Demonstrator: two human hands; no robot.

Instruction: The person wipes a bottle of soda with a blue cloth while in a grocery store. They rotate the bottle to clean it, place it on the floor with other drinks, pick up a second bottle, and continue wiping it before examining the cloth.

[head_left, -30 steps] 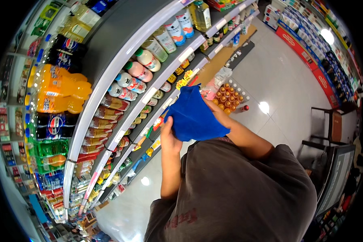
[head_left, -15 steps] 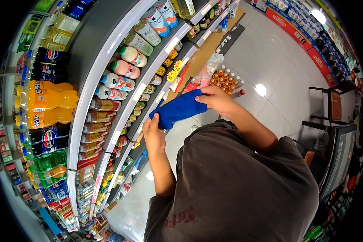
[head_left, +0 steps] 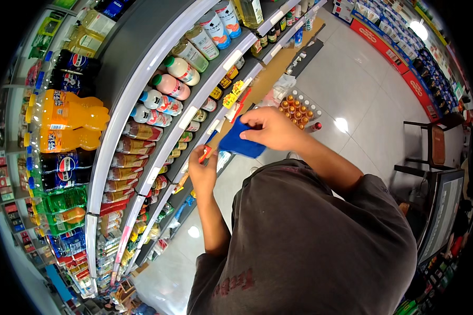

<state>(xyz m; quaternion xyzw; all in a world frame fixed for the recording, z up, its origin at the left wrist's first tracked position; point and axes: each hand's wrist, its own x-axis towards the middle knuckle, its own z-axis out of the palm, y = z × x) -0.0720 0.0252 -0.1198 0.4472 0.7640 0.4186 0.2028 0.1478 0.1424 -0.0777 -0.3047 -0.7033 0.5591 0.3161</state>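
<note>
Two hands up at my shelf front, right hand (head_left: 272, 127) clenched around folded blue cloth (head_left: 240, 143), left hand (head_left: 202, 170) pinching red price tag (head_left: 205, 153) on shelf rail (head_left: 194, 113), bottled drinks (head_left: 168, 86) beside.

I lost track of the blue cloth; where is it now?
In the head view, the cloth is bunched in the right hand, centre frame, just right of the left hand, beside the shelf edge.

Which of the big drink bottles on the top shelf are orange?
The two orange bottles lying side by side near the left end, between dark cola bottles above and below them in the picture; the rest are dark or green.
</note>
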